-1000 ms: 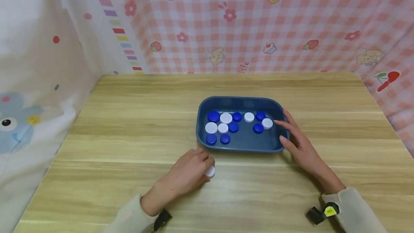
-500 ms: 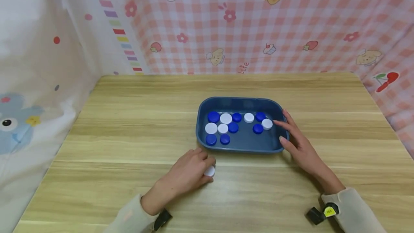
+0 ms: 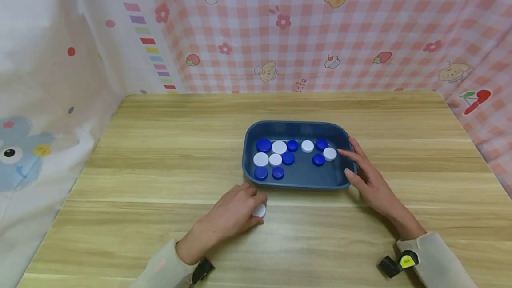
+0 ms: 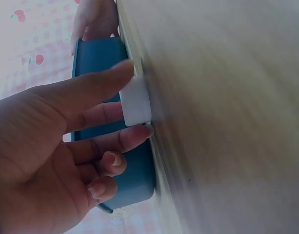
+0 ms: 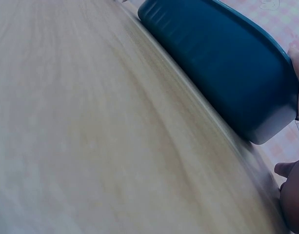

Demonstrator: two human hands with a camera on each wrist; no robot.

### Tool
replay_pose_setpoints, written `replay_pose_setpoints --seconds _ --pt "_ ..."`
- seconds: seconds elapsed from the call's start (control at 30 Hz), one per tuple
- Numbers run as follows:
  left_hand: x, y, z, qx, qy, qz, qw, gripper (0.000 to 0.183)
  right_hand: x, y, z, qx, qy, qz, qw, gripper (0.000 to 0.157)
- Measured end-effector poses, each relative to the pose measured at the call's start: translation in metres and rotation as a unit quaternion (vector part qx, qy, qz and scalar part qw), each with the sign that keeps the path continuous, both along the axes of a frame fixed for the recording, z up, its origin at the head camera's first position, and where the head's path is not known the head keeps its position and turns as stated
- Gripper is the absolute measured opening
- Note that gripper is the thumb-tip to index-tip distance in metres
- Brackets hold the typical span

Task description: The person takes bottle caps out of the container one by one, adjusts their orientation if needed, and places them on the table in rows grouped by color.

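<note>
My left hand (image 3: pixel 231 213) holds a white bottle cap (image 3: pixel 259 210) low at the tabletop, in front of the blue tray (image 3: pixel 300 186). In the left wrist view the thumb lies along one side of the white cap (image 4: pixel 135 101) and fingers along the other; the remaining fingers curl loosely. My right hand (image 3: pixel 374 186) rests at the tray's right end, index finger and thumb reaching over the rim, fingers mostly straight. Inside the tray lie several blue caps (image 3: pixel 264 145) and white caps (image 3: pixel 261 159), mostly grouped at the left, with a smaller group toward the right.
The tray stands on a wood-grain table (image 3: pixel 160 146). A pink checked curtain (image 3: pixel 248 26) hangs along the back, and a white printed cloth (image 3: pixel 44 79) hangs at the left. Black devices (image 3: pixel 390 266) are strapped at both wrists.
The left thumb has shifted slightly outward by the white cap since the earliest frame. The right hand, tray and caps inside it keep their places; the head view tilts very slightly.
</note>
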State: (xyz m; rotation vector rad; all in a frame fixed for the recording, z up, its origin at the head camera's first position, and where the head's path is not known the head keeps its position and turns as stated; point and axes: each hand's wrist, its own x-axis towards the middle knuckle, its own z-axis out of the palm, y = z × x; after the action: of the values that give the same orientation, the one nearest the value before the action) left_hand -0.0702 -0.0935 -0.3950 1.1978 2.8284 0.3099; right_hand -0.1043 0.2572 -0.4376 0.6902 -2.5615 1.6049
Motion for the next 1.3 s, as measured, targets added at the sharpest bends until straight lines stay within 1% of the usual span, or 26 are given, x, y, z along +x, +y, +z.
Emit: replay_pose_setpoints --seconds 0.1,0.2,0.27,0.33,0.43,0.53,0.67,0.77,0.9,1.0,1.13,1.3 --pt "0.000 0.000 0.001 0.005 -0.007 0.004 1.0000 0.034 0.000 0.000 0.000 0.002 -0.001 -0.002 1.000 0.048" --pt "0.000 0.000 0.005 0.003 -0.009 0.006 0.9999 0.037 0.000 0.000 0.000 0.000 -0.002 -0.001 1.000 0.047" --pt "-0.002 -0.001 0.010 0.010 -0.008 0.003 0.9999 0.039 -0.001 0.000 -0.001 -0.001 -0.003 -0.001 1.000 0.046" --pt "-0.005 -0.003 0.018 0.025 -0.019 0.000 0.9995 0.040 -0.001 0.000 -0.001 -0.002 -0.004 0.001 1.000 0.046" --pt "-0.013 -0.008 0.031 0.065 -0.046 -0.012 0.9968 0.039 -0.001 0.000 -0.002 -0.001 -0.006 0.000 1.000 0.046" --pt "-0.024 -0.012 0.042 0.103 -0.080 -0.017 0.9912 0.038 -0.001 0.000 -0.001 0.000 -0.007 -0.003 1.000 0.046" --pt "-0.041 -0.009 0.049 0.152 -0.114 -0.016 0.9818 0.040 0.000 0.000 0.000 0.002 -0.006 -0.006 1.000 0.045" --pt "-0.056 -0.005 0.048 0.183 -0.127 -0.021 0.9747 0.043 0.000 0.000 -0.001 0.000 -0.006 -0.004 1.000 0.045" --pt "-0.075 0.004 0.044 0.202 -0.126 -0.026 0.9708 0.046 -0.001 0.000 0.000 0.000 -0.006 -0.004 1.000 0.045" --pt "-0.089 0.013 0.043 0.206 -0.134 -0.017 0.9691 0.048 -0.002 0.000 0.000 0.001 -0.005 -0.005 1.000 0.045" --pt "-0.103 0.022 0.037 0.202 -0.157 -0.005 0.9666 0.048 -0.001 0.000 -0.001 0.001 -0.001 -0.006 1.000 0.045" --pt "-0.119 0.035 0.027 0.181 -0.165 -0.020 0.9692 0.049 0.000 0.001 -0.001 0.009 0.002 -0.013 1.000 0.047"
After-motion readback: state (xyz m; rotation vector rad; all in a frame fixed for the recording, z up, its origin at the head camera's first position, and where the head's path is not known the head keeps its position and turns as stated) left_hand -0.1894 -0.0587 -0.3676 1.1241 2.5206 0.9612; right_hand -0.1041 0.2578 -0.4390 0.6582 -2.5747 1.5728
